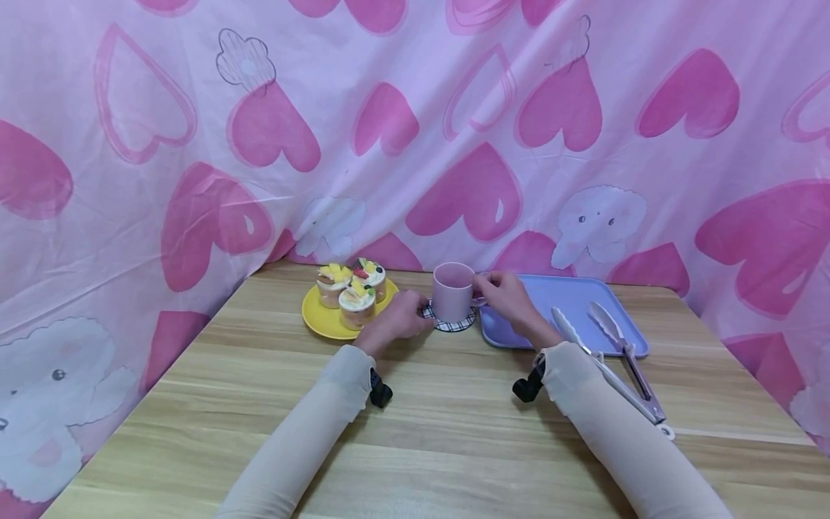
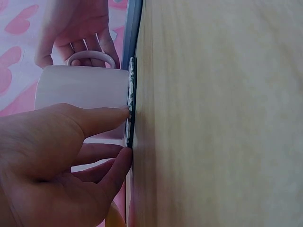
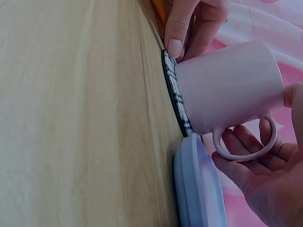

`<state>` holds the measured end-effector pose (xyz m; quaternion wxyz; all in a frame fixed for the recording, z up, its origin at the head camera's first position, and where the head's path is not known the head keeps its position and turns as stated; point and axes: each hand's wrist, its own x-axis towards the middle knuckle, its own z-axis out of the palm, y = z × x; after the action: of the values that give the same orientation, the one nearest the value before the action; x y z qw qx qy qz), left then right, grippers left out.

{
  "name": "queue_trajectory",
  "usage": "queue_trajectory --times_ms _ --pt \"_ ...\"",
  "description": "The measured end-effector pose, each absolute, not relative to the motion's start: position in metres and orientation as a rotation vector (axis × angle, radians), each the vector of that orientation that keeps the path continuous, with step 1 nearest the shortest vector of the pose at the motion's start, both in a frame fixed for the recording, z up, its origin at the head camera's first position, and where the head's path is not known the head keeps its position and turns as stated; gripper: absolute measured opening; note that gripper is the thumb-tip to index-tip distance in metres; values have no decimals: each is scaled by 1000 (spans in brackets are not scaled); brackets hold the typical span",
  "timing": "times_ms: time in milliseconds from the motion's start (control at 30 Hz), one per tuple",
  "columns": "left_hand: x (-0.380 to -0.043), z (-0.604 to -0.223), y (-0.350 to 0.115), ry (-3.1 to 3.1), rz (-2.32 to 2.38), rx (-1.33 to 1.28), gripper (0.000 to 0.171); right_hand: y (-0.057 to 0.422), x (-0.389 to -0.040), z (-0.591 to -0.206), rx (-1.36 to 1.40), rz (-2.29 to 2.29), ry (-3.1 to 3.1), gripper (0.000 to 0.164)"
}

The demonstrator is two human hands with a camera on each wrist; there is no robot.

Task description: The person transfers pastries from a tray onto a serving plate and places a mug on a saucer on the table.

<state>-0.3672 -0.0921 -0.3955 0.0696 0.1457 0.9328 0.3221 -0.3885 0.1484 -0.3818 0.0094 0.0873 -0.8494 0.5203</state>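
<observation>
A pink mug stands upright on a round black-and-white checked coaster in the head view. My left hand is at the coaster's left side; its thumb and a finger pinch the rim, as the left wrist view shows with the coaster edge-on. On the other side, my right hand holds the mug at its handle, thumb against the upper edge and fingers around the handle. Fingers of the left hand also appear beside the mug in the right wrist view.
A yellow plate with 3 fruit-topped dessert cups stands left of the mug. To the right lies a blue tray, with metal tongs resting partly over its front edge. A pink heart-patterned cloth hangs behind the wooden table.
</observation>
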Motion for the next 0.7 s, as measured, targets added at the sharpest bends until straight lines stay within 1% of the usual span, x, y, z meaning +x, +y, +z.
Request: queue_trajectory --times_ms 500,700 --pt "-366 -393 -92 2802 969 428 32 146 -389 -383 275 1636 -2646 42" --pt "-366 -393 -92 2802 967 433 35 145 -391 -383 251 1620 -2656 42"
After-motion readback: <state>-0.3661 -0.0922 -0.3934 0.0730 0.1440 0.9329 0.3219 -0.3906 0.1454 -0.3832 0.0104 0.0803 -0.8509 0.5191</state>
